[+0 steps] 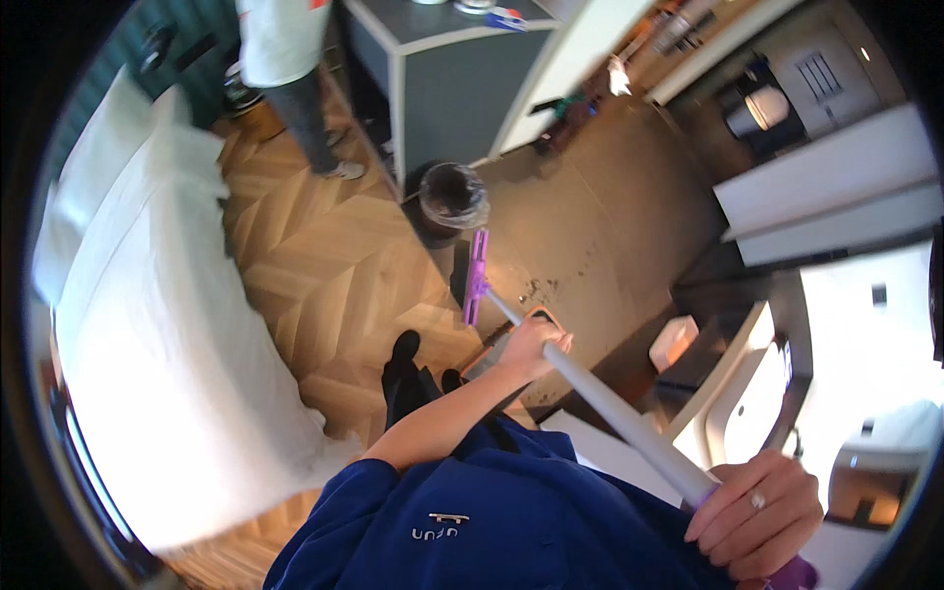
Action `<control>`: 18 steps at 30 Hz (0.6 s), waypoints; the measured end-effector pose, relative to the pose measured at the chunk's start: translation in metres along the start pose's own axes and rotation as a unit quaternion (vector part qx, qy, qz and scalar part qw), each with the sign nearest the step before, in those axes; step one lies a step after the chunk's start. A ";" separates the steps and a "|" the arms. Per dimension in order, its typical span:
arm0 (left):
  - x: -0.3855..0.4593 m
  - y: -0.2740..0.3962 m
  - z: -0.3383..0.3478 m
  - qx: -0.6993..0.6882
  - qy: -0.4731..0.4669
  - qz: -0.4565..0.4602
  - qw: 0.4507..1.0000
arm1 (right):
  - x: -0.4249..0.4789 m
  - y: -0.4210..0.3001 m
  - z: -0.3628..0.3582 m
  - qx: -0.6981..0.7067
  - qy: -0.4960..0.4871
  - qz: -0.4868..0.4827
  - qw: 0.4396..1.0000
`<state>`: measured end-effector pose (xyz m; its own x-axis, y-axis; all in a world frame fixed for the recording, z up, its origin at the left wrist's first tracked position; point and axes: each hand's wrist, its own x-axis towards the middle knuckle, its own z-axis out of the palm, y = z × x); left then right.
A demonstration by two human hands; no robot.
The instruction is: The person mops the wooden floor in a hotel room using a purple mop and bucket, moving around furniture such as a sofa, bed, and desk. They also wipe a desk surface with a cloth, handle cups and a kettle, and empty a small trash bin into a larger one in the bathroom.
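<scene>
My left hand (529, 349) is closed around the middle of a grey pole (627, 413) that slants across the view. At the pole's top end, my right hand (759, 512) grips it near a purple end piece (793, 575). The pole's far end carries a narrow purple head (478, 276), low over the floor where wood meets tile; whether it is a squeegee or a broom I cannot tell. Dark debris (540, 289) lies on the tile right of the head. Partly behind my left hand and forearm is a flat grey dustpan-like thing with an orange rim (547, 316).
A lined waste bin (442, 203) stands beyond the purple head, by a grey cabinet (464, 103). Another person (295, 88) stands at the far left, past a white-covered bed (169, 354). At right are a washbasin (745, 405) and a tissue box (672, 343).
</scene>
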<state>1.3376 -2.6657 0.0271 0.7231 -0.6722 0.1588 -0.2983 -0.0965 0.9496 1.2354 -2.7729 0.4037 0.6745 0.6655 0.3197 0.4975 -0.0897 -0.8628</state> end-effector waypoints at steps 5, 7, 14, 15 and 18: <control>0.049 0.094 0.005 -0.081 -0.060 0.163 0.981 | -0.024 -0.009 0.034 -0.131 0.362 0.050 0.921; 0.045 0.119 0.013 -0.123 -0.118 0.215 0.962 | -0.014 -0.044 0.050 -0.146 0.458 -0.033 0.876; 0.012 0.119 0.037 -0.156 -0.418 0.191 0.874 | 0.027 -0.087 0.076 -0.199 0.521 -0.062 0.827; 0.003 0.119 0.042 -0.161 -0.442 0.185 0.863 | 0.013 -0.094 0.086 -0.171 0.539 -0.045 0.823; -0.017 0.098 0.079 -0.179 -0.468 0.172 0.848 | -0.034 -0.101 0.119 -0.138 0.589 0.004 0.796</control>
<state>1.2469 -2.7213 0.0961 -0.2292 -0.9198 0.3184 -0.0631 0.3405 0.9381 1.0977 -2.6982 0.4338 0.6410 -0.4772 0.6012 0.4827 -0.3584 -0.7991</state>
